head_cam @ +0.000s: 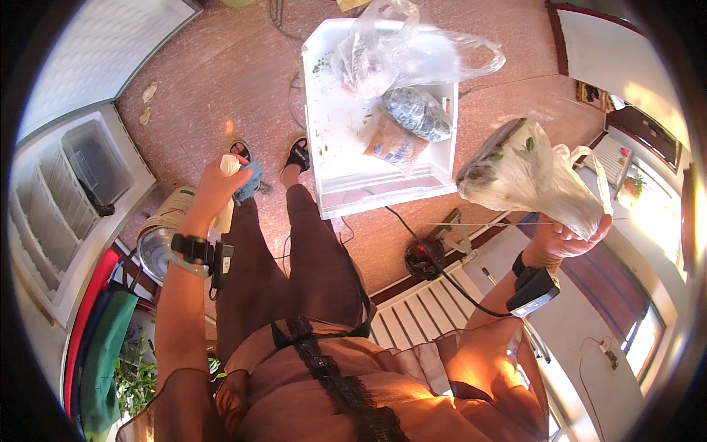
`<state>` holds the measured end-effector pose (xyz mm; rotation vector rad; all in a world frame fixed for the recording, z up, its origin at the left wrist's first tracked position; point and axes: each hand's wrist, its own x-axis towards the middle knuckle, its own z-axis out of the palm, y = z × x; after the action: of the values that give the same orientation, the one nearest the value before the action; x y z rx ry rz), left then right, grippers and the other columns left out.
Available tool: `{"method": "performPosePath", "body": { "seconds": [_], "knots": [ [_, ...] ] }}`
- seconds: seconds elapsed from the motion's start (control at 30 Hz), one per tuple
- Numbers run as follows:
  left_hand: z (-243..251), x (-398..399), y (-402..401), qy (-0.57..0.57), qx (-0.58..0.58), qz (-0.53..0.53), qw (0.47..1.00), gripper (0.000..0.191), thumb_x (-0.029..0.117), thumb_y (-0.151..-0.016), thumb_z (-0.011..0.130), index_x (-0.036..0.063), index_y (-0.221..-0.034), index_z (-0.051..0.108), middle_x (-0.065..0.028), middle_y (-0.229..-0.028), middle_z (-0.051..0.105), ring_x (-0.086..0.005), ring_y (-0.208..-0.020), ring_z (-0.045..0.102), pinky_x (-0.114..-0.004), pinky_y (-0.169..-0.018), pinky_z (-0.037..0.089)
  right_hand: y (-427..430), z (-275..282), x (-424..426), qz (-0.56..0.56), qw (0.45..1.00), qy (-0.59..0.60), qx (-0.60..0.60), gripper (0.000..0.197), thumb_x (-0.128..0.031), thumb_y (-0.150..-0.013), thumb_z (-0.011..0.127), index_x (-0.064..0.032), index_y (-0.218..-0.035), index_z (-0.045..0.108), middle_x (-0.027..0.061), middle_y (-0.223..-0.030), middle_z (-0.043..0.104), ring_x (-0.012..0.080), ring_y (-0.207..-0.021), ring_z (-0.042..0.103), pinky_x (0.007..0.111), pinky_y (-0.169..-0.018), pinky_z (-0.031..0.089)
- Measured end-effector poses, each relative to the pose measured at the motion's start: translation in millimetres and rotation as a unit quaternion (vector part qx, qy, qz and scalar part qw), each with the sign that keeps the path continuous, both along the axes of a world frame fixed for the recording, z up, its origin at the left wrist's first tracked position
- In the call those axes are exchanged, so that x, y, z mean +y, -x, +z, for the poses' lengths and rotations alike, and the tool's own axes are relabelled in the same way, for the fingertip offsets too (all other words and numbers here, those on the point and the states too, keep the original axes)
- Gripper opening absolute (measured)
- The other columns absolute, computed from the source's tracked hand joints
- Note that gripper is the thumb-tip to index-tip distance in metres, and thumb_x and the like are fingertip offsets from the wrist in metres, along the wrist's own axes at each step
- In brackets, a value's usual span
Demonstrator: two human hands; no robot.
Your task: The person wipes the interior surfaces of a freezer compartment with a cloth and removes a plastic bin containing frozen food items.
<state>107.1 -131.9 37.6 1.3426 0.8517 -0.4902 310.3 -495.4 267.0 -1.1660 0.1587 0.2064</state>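
Note:
My left hand (212,182) is closed around a blue cloth (249,182) and something cream-coloured and limp (222,218), perhaps a bag or another cloth. Out to the right, my right hand (577,242) grips the gathered end of a whitish plastic bag (513,171), whose contents look dark and greenish. Between the hands is a white plastic drawer (337,110) with green scraps on its bottom. Inside it lie a bag of dark contents (420,113) and a tan printed packet (396,141). A clear plastic bag (375,50) hangs over its far rim.
An open refrigerator or freezer (91,166) with shelves stands at the left, its door (105,50) swung out. Near my left leg are a metal bowl (154,251) and a round container (171,207). A radiator (425,306) and a black cable (436,262) are at the right.

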Motion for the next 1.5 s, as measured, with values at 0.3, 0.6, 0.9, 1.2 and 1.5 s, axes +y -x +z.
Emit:
{"method": "performPosePath", "body": {
  "seconds": [0.3, 0.6, 0.9, 1.2, 1.5],
  "knots": [
    [40, -16, -2, 0.016, -0.09, -0.04, 0.995, 0.019, 0.011, -0.073, 0.061, 0.0015, -0.087, 0.053, -0.0014, -0.074, 0.054, -0.0068, -0.065, 0.049, -0.023, -0.057, 0.043, -32, -30, 47, 0.031, 0.993, -0.029, 0.111, 0.015, -0.014, -0.082, 0.049, -0.0098, -0.069, 0.043, -0.0052, -0.052, 0.033, 0.0046, -0.041, 0.027, 0.019, -0.04, 0.02],
    [63, -8, 5, -0.045, -0.088, -0.077, 0.992, 0.019, 0.012, -0.073, 0.062, 0.0036, -0.087, 0.053, -0.0022, -0.073, 0.055, -0.0086, -0.065, 0.051, -0.024, -0.058, 0.043, -56, -100, 115, 0.235, 0.869, 0.425, 0.091, 0.027, -0.025, -0.086, 0.047, -0.0034, -0.1, 0.052, 0.0021, -0.064, 0.05, 0.0028, -0.046, 0.032, 0.016, -0.039, 0.023],
    [86, -7, 2, 0.01, -0.104, -0.054, 0.993, 0.024, 0.011, -0.073, 0.063, 0.0017, -0.093, 0.053, -0.0003, -0.077, 0.054, -0.0067, -0.069, 0.049, -0.022, -0.061, 0.043, 7, -95, 66, 0.314, 0.844, 0.424, 0.096, 0.025, -0.025, -0.084, 0.049, -0.0057, -0.097, 0.059, -0.0038, -0.061, 0.051, 0.0017, -0.048, 0.036, 0.017, -0.044, 0.029],
    [150, -18, -14, 0.133, -0.132, -0.07, 0.98, 0.041, 0.006, -0.071, 0.063, 0.0036, -0.108, 0.047, -0.0021, -0.092, 0.053, -0.0096, -0.082, 0.051, -0.024, -0.071, 0.044, 73, -63, 20, 0.286, 0.856, 0.409, 0.136, 0.025, -0.022, -0.086, 0.047, -0.0018, -0.095, 0.058, -0.0008, -0.062, 0.053, 0.0054, -0.052, 0.043, 0.019, -0.049, 0.036],
    [194, -76, -51, 0.185, -0.256, -0.288, 0.904, 0.033, 0.01, -0.074, 0.062, 0.0073, -0.105, 0.051, 0.0005, -0.094, 0.052, -0.0083, -0.088, 0.047, -0.024, -0.078, 0.039, 98, -58, 79, 0.495, 0.824, 0.275, 0.0, 0.031, -0.015, -0.073, 0.063, -0.0036, -0.101, 0.055, 0.0019, -0.071, 0.052, 0.007, -0.065, 0.045, 0.022, -0.057, 0.038]
  ]
}}
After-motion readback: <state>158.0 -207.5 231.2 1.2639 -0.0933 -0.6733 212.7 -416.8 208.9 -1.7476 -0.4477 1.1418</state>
